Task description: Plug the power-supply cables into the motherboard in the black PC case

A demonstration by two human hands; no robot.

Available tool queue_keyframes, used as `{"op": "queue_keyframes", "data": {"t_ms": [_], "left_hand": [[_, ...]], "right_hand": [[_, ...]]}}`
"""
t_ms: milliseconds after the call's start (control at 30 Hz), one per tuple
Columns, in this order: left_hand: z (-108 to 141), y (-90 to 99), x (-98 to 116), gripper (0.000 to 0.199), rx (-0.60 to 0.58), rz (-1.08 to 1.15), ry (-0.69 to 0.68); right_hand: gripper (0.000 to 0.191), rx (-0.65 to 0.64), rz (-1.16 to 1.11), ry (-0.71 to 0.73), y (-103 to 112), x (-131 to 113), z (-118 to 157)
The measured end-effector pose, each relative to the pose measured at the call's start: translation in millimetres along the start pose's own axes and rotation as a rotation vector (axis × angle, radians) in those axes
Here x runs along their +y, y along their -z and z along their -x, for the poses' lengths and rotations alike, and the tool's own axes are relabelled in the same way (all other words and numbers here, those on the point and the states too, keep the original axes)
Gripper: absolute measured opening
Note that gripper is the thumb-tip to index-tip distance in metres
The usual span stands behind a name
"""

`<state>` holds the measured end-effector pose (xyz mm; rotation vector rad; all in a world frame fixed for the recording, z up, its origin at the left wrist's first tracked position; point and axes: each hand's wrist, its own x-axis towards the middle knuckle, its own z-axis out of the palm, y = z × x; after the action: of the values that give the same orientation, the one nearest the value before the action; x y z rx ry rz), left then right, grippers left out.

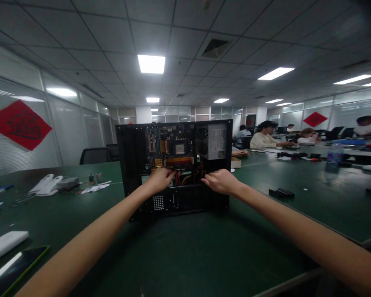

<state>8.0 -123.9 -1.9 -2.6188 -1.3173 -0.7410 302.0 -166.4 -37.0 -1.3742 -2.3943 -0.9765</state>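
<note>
A black computer case [185,202] stands upright on the table with its side open towards me. Inside it are a motherboard [170,142] and, at the upper right, a silver power supply [217,142]. Coloured cables [185,178] run through the lower middle of the case. My left hand [160,180] reaches in below the motherboard, its fingers curled together at the left of the cables. On the other side, my right hand [221,180] is closed with its fingertips by the right end of the cables. What either hand pinches is hidden or too small to make out.
A phone [17,268] and a white bar-shaped object [6,245] lie at the near left of the green table [179,255]. White gloves [46,184] lie farther back. To the right are black parts [281,193], a water bottle [334,152] and seated people [262,138].
</note>
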Motion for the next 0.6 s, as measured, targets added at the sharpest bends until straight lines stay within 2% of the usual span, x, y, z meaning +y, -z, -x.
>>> {"op": "queue_keyframes", "data": {"t_ms": [67,133,267,367,433,500,600], "left_hand": [[13,0.2,5,0.053,0.034,0.054,-0.019],[22,-0.6,9,0.057,0.064,0.089,-0.021],[21,-3.0,4,0.059,0.161,0.125,0.008],[11,-2.8,-17,0.057,0.131,0.076,0.066],[4,-1.8,-36,0.053,0.138,0.042,0.165],[-2,-0.5,-55,0.05,0.166,0.08,0.253],[-4,1.7,-82,0.046,0.157,0.106,0.301]], "right_hand": [[0.042,0.038,0.07,0.072,-5,8,19],[0.04,0.072,0.102,0.115,-8,12,26],[0.041,0.005,0.089,0.105,-5,4,17],[0.047,-0.042,0.086,0.042,3,-16,5],[0.052,-0.072,0.092,0.014,10,-34,-3],[0.056,-0.096,0.089,-0.008,20,-53,-10],[0.055,-0.119,0.051,0.0,37,-82,-22]]}}
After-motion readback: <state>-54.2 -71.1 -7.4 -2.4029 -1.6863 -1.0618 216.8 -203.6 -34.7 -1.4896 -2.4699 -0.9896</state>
